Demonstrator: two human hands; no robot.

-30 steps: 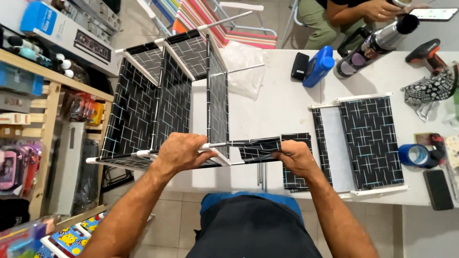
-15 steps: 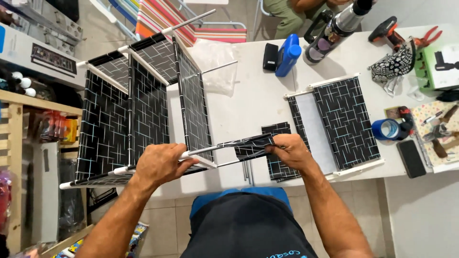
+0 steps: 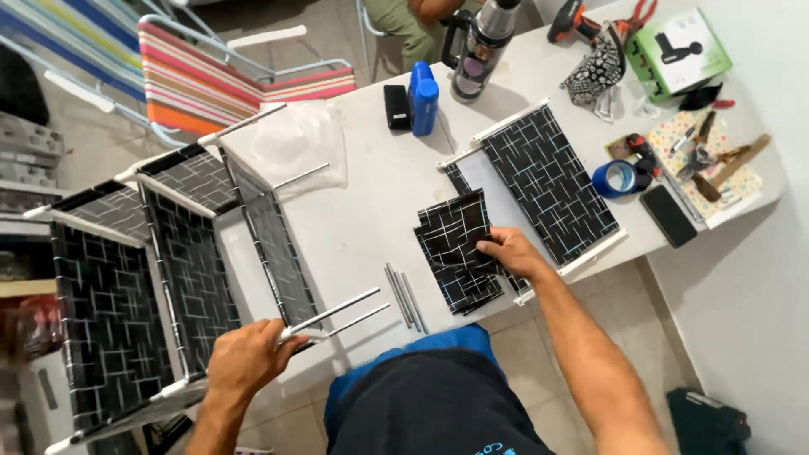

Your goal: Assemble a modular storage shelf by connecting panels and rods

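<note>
The left hand point(image 3: 244, 358) is gripping the shelf frame point(image 3: 168, 278) by a white rod, steadying it. The right hand point(image 3: 510, 253) is lying open on the folded black fabric point(image 3: 451, 240), pinning it to the surface point(image 3: 371, 211).

My left hand point(image 3: 244, 361) covers the joint where the white rods meet on the shelf frame point(image 3: 126, 312), whose lower corner runs off the frame edge. My right hand point(image 3: 510, 251) hides part of the folded black fabric point(image 3: 451, 244). The seated person point(image 3: 413, 17) is cut off at top.

Bare forearms, black shirt, blue shorts
</note>
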